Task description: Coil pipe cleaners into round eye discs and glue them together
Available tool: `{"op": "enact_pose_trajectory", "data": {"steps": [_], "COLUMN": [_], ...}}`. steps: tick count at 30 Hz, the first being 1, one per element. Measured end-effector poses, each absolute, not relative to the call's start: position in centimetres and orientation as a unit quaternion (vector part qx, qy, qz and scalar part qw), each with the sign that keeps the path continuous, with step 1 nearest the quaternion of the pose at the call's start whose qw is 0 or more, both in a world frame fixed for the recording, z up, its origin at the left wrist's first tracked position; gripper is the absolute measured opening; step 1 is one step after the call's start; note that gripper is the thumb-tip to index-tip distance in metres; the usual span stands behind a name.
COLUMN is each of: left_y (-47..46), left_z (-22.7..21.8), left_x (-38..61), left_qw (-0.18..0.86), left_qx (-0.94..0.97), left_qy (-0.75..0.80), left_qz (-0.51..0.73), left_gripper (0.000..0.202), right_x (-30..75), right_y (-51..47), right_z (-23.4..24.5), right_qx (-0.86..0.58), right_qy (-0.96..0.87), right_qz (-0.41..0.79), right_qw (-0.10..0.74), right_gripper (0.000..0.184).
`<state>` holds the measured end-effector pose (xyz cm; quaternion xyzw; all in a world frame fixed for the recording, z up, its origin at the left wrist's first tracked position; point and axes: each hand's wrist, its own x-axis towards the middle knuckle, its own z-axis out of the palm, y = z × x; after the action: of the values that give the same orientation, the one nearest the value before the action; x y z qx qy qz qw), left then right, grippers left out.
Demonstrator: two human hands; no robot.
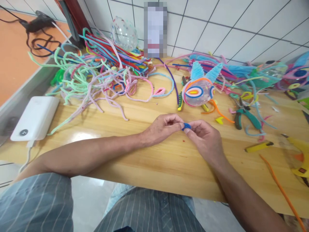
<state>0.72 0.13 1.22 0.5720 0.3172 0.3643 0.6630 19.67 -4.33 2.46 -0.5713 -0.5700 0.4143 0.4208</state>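
Observation:
Between my two hands is a small coil of dark blue pipe cleaner (186, 126), held just above the wooden table. My left hand (166, 128) pinches its left side between thumb and forefinger. On its right side, my right hand (205, 137) grips it with thumb and fingertips. Just beyond my hands sits a clear ball (198, 99) with two fuzzy light blue ears (207, 72), an orange band and ringed eyes of pipe cleaner. An orange pipe cleaner (220, 112) trails from beside the ball.
Pipe cleaners (96, 74) are heaped at the back left, near a clear balloon (124, 33). Teal-handled pliers (248, 117), a yellow cutter (258, 147) and a yellow glue gun (298, 153) lie at right. A white power bank (36, 117) rests at left; a phone (155, 30) leans against the tiles.

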Motion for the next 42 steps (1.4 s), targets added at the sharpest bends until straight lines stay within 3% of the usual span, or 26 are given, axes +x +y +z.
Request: {"op": "enact_pose_trajectory", "data": {"steps": [23,31,42], "left_y": [0.82,0.12,-0.17], "left_z": [1.28,1.54,1.36], "left_x": [0.60,0.72,0.87], "left_qw": [0.702,0.666,0.646], "left_qx": [0.556,0.581,0.609], "left_qy": [0.318,0.320,0.297], "left_qz": [0.310,0.341,0.353], "left_gripper": [0.027,0.025,0.024], "right_x": [20.09,19.78,19.40], "right_y": [-4.17,-4.36,-4.33], "right_z": [2.25,2.56,2.95], "right_qx": [-0.552,-0.542,-0.585], "right_qy": [-0.559,-0.545,-0.554], "right_qz": [0.455,0.469,0.408], "right_qw": [0.419,0.436,0.429], "right_gripper": [0.014,0.016,0.013]}}
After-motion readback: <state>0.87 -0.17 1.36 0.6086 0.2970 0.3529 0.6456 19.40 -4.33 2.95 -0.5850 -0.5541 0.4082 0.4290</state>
